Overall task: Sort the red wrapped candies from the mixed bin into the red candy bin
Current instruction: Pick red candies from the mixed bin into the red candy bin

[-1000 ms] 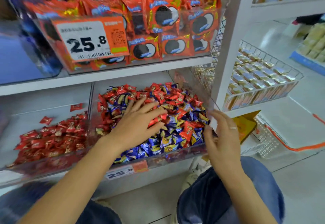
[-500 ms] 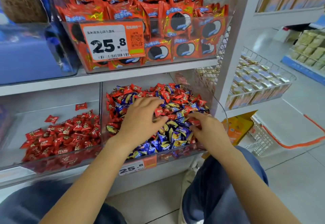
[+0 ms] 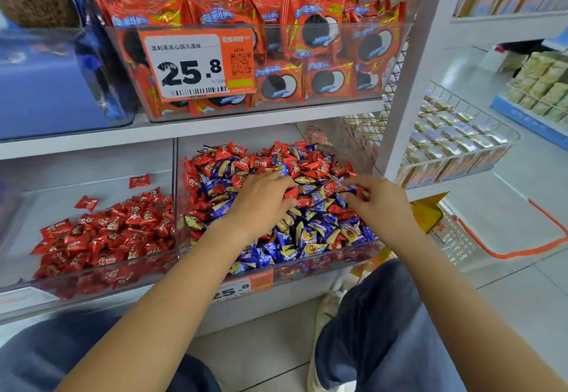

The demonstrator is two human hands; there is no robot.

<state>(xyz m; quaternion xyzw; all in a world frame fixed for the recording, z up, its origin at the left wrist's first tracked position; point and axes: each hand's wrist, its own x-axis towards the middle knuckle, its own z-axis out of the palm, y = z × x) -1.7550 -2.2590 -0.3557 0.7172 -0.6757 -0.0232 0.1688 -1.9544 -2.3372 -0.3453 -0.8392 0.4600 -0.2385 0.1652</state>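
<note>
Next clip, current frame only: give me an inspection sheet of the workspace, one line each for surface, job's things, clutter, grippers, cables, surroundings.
Surface: white shelf carrying clear bins side by side.
Job's things: mixed bin heaped with red and blue wrapped candies; red candy bin to its left, holding red ones only, partly filled.
Clutter: two stray red candies lying apart at the back of the red candy bin.
Grippers: left hand and right hand both in the mixed bin, fingers curled into the candies; a firm hold cannot be told.
Cables: nothing seen.
Surroundings: bin of orange biscuit packs with a price tag above; wire basket to the right; tiled floor.
</note>
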